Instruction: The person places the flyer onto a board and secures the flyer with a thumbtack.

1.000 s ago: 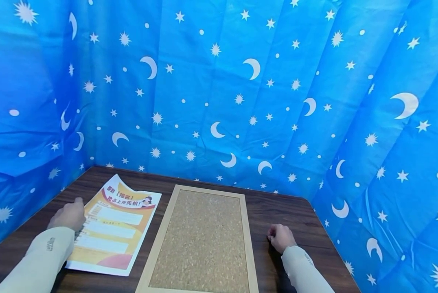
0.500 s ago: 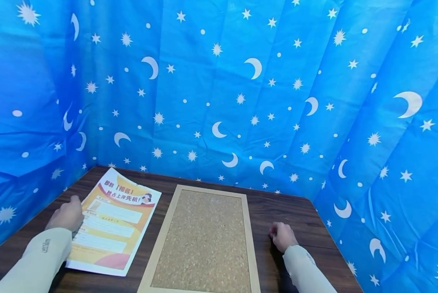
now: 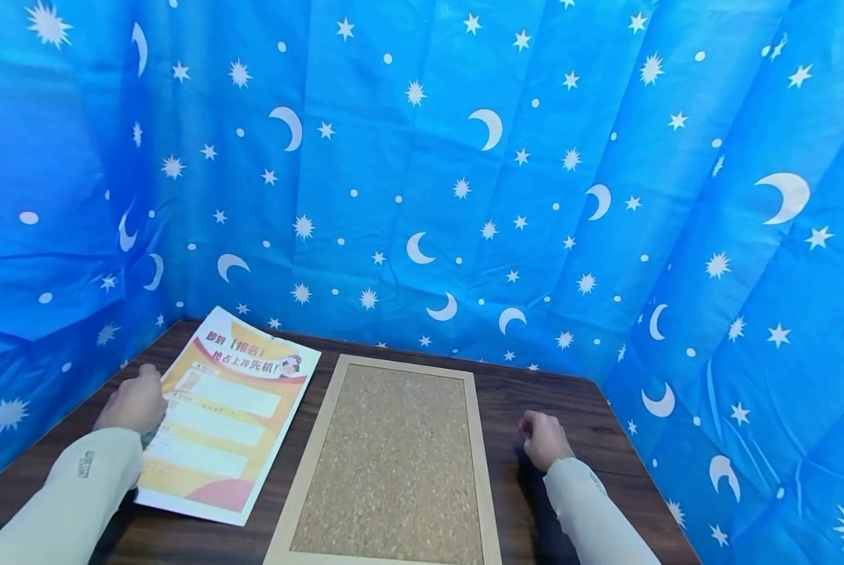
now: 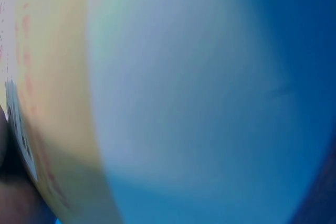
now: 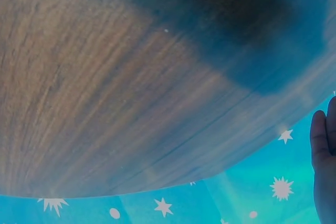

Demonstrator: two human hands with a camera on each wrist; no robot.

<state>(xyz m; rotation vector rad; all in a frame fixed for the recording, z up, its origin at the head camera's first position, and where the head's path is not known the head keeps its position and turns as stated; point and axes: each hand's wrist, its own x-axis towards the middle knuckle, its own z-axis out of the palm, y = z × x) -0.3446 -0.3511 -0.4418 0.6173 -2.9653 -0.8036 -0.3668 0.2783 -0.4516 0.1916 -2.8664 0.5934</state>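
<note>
In the head view a yellow, white and red printed flyer (image 3: pixel 217 424) with a cartoon figure near its top lies at the left of the table, its far end bent up a little. My left hand (image 3: pixel 132 404) pinches its left edge. The left wrist view is mostly filled by the blurred flyer (image 4: pixel 63 77), with part of a finger (image 4: pixel 18 203) at the lower left. To the right of a wood-framed cork board (image 3: pixel 394 463), my right hand (image 3: pixel 545 441) stays low over the table, fingers loosely curled, holding nothing. It also shows at the right edge of the right wrist view.
The dark wood-grain table (image 3: pixel 563 400) carries the board in its middle, between the two hands. A blue curtain (image 3: pixel 394 157) with white stars and moons hangs around the table's back and sides.
The left hand has shifted slightly away from me, taking the flyer with it; the flyer's far edge now stands higher and smoother. My right hand has risen a little. The board stays put.
</note>
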